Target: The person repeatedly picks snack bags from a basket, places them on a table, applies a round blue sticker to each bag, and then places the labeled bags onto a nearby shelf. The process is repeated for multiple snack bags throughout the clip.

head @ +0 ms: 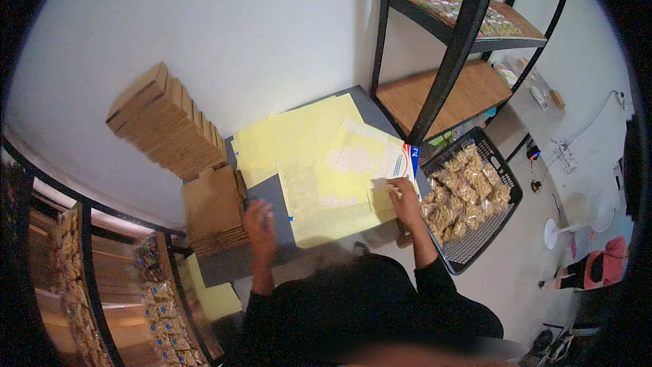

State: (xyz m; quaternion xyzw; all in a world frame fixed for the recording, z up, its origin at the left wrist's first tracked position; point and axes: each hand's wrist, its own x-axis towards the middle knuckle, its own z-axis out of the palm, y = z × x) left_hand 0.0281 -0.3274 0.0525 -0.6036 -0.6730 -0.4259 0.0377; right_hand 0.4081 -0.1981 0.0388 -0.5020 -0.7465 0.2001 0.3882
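Observation:
Yellow paper sheets (295,137) overlap on a dark grey table (272,201). On them lie small white labels or stickers (351,159), too small to tell which, beside a card with a blue and red printed edge (414,159). My right hand (405,201) is at the sheets' right edge, fingertips at a small yellow piece (381,199); whether it grips the piece is unclear. My left hand (261,221), somewhat blurred, is over the table's left part with fingers apart and nothing seen in it, near folded cardboard pieces (211,199).
A tall cardboard stack (168,122) leans by the wall. At the right, a black plastic basket (514,188) holds bagged snacks (468,178) below a black-framed shelf (448,94). Shelves with packets (165,316) stand lower left. Another person (601,265) is far right, near a white fan (586,219).

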